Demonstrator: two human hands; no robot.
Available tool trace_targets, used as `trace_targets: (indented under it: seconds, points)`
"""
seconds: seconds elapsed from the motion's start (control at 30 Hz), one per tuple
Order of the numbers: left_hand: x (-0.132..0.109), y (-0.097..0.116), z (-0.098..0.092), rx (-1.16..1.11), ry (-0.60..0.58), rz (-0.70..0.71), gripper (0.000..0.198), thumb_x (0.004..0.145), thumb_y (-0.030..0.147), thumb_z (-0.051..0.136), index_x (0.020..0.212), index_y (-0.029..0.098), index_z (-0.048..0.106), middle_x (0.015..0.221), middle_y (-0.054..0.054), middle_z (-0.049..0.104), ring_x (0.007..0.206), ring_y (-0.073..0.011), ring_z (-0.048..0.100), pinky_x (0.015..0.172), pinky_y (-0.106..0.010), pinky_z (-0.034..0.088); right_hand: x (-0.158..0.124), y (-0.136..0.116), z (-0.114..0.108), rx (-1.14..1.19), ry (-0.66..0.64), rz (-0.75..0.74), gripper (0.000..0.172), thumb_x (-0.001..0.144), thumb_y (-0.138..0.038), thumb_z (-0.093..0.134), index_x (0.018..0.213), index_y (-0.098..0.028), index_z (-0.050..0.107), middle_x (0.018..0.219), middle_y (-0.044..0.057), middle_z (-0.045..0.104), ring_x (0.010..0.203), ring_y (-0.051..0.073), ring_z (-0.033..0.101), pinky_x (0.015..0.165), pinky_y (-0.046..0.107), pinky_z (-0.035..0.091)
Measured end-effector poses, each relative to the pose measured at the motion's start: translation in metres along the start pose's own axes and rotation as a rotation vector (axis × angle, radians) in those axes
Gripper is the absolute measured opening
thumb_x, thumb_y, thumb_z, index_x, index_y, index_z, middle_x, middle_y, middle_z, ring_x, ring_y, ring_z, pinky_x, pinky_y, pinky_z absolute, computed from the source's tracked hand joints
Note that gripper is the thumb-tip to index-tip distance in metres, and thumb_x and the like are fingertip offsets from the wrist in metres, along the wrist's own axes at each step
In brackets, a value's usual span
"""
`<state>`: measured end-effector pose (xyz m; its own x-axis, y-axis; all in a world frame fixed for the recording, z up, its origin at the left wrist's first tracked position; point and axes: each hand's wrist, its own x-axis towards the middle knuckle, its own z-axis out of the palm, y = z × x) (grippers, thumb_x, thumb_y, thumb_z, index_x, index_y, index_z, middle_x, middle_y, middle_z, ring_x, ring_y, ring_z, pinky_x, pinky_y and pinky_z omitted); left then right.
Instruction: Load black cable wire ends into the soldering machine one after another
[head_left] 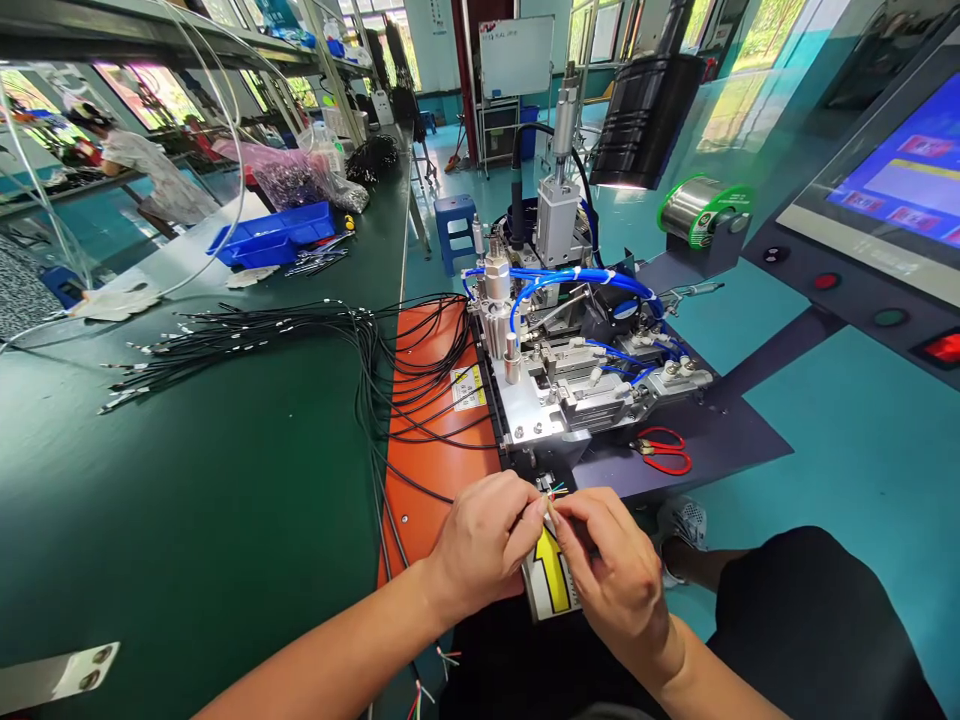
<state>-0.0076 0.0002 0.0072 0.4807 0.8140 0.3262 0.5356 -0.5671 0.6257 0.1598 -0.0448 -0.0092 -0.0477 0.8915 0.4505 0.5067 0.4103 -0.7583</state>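
My left hand [491,530] and my right hand [615,560] meet in front of the machine, thumbs and fingertips pinched close together. Between the fingertips a black cable's thin coloured wires [556,492] poke out, green and red among them. The exact grip of each finger is hidden. Just below the fingertips is a white plate with a yellow arrow [553,575]. Beyond them stands the metal machine [585,390] with blue air tubes. A bundle of black cables [300,322] lies to the left, some running over the orange base [424,470].
Red-handled scissors [664,450] lie on the dark plate at right. A solder wire spool [703,212] and a screen panel [892,200] stand farther right. Blue bins [274,235] sit on the green table [247,500]. Another person [150,165] is at the far left.
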Motion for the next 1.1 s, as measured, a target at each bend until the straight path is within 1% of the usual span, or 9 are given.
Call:
trace_targets:
  seconds: [0.07, 0.17, 0.23, 0.33, 0.43, 0.5, 0.73, 0.97, 1.1]
  points:
    - [0.000, 0.000, 0.000, 0.007, 0.000, 0.011, 0.022, 0.098, 0.023, 0.048, 0.082, 0.015, 0.061, 0.073, -0.002, 0.057, 0.066, -0.0132, 0.050, 0.061, -0.027, 0.037, 0.001, 0.001, -0.005, 0.046, -0.034, 0.026, 0.012, 0.096, -0.013, 0.054, 0.100, -0.020, 0.062, 0.091, 0.005, 0.061, 0.084, 0.017, 0.060, 0.076, 0.031, 0.049]
    - [0.000, -0.001, 0.000, 0.009, -0.019, 0.049, 0.022, 0.098, 0.024, 0.048, 0.083, 0.015, 0.062, 0.073, -0.002, 0.056, 0.066, -0.0137, 0.049, 0.061, -0.027, 0.037, 0.007, 0.004, -0.018, 0.091, -0.012, 0.175, 0.004, 0.095, -0.023, 0.059, 0.095, -0.023, 0.063, 0.089, 0.003, 0.060, 0.079, 0.016, 0.059, 0.067, 0.028, 0.048]
    - [0.000, -0.002, 0.001, 0.009, -0.031, 0.069, 0.022, 0.098, 0.024, 0.048, 0.083, 0.015, 0.062, 0.072, -0.002, 0.055, 0.066, -0.0138, 0.048, 0.061, -0.027, 0.036, 0.013, 0.007, -0.026, 0.111, -0.007, 0.273, 0.007, 0.094, -0.028, 0.061, 0.098, -0.024, 0.064, 0.092, 0.003, 0.061, 0.079, 0.016, 0.059, 0.066, 0.028, 0.048]
    - [0.000, -0.002, 0.001, 0.015, -0.033, 0.073, 0.022, 0.098, 0.023, 0.048, 0.082, 0.015, 0.061, 0.072, -0.002, 0.055, 0.066, -0.0140, 0.047, 0.062, -0.028, 0.036, 0.022, 0.009, -0.033, 0.155, -0.084, 0.307, 0.013, 0.094, -0.032, 0.062, 0.105, -0.026, 0.065, 0.096, 0.002, 0.061, 0.079, 0.016, 0.059, 0.066, 0.028, 0.049]
    - [0.000, -0.002, 0.001, 0.019, -0.037, 0.077, 0.022, 0.098, 0.022, 0.048, 0.082, 0.015, 0.062, 0.072, -0.003, 0.055, 0.066, -0.0142, 0.047, 0.062, -0.028, 0.036, 0.028, 0.008, -0.033, 0.157, -0.147, 0.282, 0.012, 0.093, -0.031, 0.062, 0.103, -0.027, 0.067, 0.097, 0.002, 0.061, 0.075, 0.015, 0.058, 0.065, 0.029, 0.048]
    - [0.000, -0.002, 0.001, 0.024, -0.039, 0.080, 0.022, 0.098, 0.022, 0.048, 0.082, 0.015, 0.062, 0.071, -0.003, 0.054, 0.066, -0.0143, 0.047, 0.062, -0.028, 0.036, 0.029, 0.007, -0.032, 0.147, -0.176, 0.262, 0.009, 0.094, -0.029, 0.061, 0.098, -0.026, 0.068, 0.096, 0.002, 0.061, 0.079, 0.016, 0.058, 0.067, 0.029, 0.047]
    - [0.000, 0.000, 0.000, 0.056, -0.041, 0.134, 0.021, 0.097, 0.020, 0.048, 0.083, 0.014, 0.063, 0.071, -0.003, 0.054, 0.066, -0.0149, 0.047, 0.062, -0.029, 0.036, 0.032, 0.004, -0.032, 0.126, -0.223, 0.225, 0.014, 0.098, -0.028, 0.053, 0.089, -0.022, 0.063, 0.092, 0.002, 0.058, 0.084, 0.017, 0.056, 0.074, 0.030, 0.045]
    - [0.001, -0.001, 0.001, 0.054, -0.040, 0.145, 0.020, 0.097, 0.019, 0.049, 0.083, 0.013, 0.063, 0.071, -0.003, 0.054, 0.066, -0.0148, 0.045, 0.062, -0.029, 0.036, 0.033, 0.004, -0.027, 0.196, -0.267, 0.450, 0.021, 0.097, -0.037, 0.053, 0.084, -0.022, 0.060, 0.082, 0.000, 0.056, 0.072, 0.016, 0.052, 0.066, 0.028, 0.043]
    - [0.001, -0.001, 0.001, 0.052, -0.035, 0.144, 0.020, 0.096, 0.018, 0.049, 0.083, 0.014, 0.063, 0.070, -0.003, 0.053, 0.066, -0.0148, 0.045, 0.061, -0.029, 0.036, 0.032, 0.008, -0.025, 0.256, -0.295, 0.550, 0.023, 0.095, -0.040, 0.054, 0.083, -0.021, 0.060, 0.078, -0.001, 0.055, 0.071, 0.015, 0.050, 0.064, 0.027, 0.041]
